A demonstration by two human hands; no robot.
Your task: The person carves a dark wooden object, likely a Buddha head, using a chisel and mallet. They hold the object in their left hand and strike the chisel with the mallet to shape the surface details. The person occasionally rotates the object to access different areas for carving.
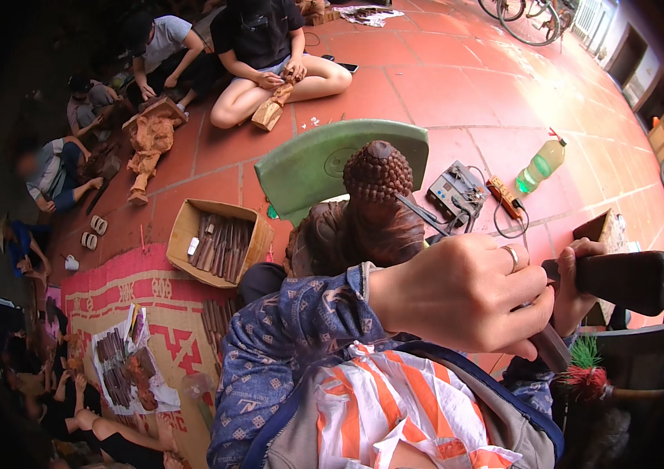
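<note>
My left hand [468,293], with a ring on one finger, reaches across from the left and is closed. A dark flat bar [552,349] sticks out below its fingers. Close beside it on the right, my right hand [574,285] is wrapped round a dark paddle-shaped tool [625,281], whose broad end points right. Most of the right forearm is hidden. Just beyond my left wrist stands a dark brown carved wooden Buddha statue [379,184] with a curled-hair head. Behind it is a green plastic chair [293,172]. An orange-and-white striped cloth [394,399] covers my lap.
Left of the statue, a cardboard box [179,234] holds several carving tools. More tools lie on white paper [117,363] on a patterned mat [168,344]. To the right are an electrical box [457,191], an orange power strip [505,197] and a green-tinted bottle [541,166]. Several people sit beyond, some with carvings.
</note>
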